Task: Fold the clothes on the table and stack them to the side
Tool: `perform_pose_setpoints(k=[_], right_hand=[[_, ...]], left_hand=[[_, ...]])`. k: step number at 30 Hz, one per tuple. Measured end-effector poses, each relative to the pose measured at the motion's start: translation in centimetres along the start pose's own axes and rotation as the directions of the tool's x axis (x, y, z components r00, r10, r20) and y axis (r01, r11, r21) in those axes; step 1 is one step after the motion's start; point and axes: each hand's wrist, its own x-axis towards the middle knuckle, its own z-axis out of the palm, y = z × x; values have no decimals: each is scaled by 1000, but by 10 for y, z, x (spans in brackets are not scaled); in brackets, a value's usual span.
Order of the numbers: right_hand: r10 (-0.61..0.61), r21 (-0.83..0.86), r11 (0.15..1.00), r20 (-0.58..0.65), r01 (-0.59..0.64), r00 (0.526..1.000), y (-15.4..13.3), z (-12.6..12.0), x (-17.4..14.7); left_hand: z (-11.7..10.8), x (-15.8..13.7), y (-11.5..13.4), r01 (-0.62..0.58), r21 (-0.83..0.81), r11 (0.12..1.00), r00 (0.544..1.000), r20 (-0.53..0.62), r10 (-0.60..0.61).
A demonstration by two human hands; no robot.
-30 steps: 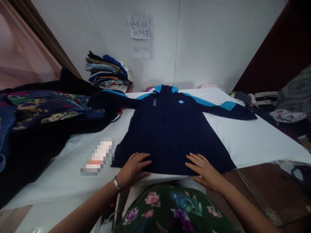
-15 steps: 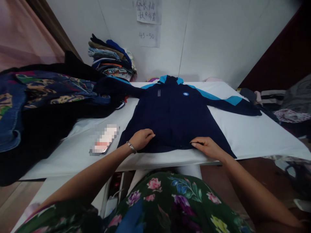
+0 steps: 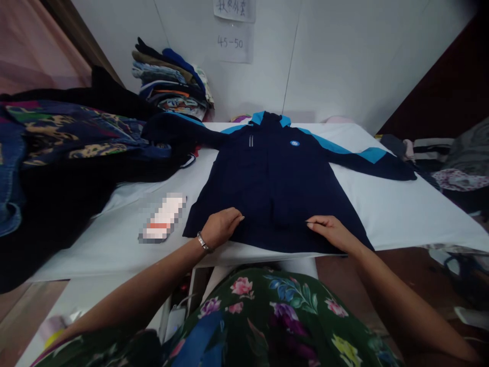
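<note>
A navy jacket [image 3: 282,178] with bright blue collar and shoulder panels lies front side up, its sleeves spread to both sides. My left hand [image 3: 223,227], wearing a silver bracelet, pinches the cloth at the lower left of the jacket. At the lower right, my right hand [image 3: 330,232] has its thumb and fingers pressed together on the cloth. A small vertical fold runs up the jacket between my hands. The hem lies close to the front edge of the white-covered table [image 3: 405,219].
A phone [image 3: 164,216], blurred out, lies left of the jacket. Dark and patterned clothes [image 3: 76,132] are heaped on the left. A folded stack of clothes [image 3: 171,81] stands at the back wall, below handwritten paper signs [image 3: 233,41]. More garments [image 3: 435,153] lie at far right.
The jacket's hem between my hands has come nearer to the table's front edge, and a fold has risen in the middle. My right hand has shifted slightly right. The view tilts a little.
</note>
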Motion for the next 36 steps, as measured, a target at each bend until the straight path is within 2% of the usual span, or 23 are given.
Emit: perform_pose_setpoints(k=[2,5,9,12,19,24,29,33,36], right_hand=[[-138,-69,988,30,139,990,0,4,-5],[-322,-170,929,76,330,944,3,14,-17],[-467,-401,794,80,457,881,10,26,-28],[-492,-531,704,114,472,863,11,30,-29],[-499,-571,663,146,485,854,13,32,-31],[-529,-594,615,177,519,830,25,33,-35],[-557,-536,663,113,522,823,28,34,-34],[-539,-487,697,127,526,832,22,32,-35],[-543,-519,680,118,518,832,17,32,-35]], left_hand=[[2,-7,-1,-73,22,997,997,13,73],[6,-21,-4,-152,36,988,988,32,151],[7,-33,-11,-233,71,970,973,9,232],[2,-36,-18,-217,119,969,976,-10,219],[-11,-49,-39,-110,237,965,989,-70,129],[-19,-59,-62,144,372,917,981,-178,-81],[-30,-71,-65,289,319,903,950,-215,-228],[-32,-80,-60,280,315,907,956,-176,-234],[-30,-82,-57,264,308,914,964,-111,-241]])
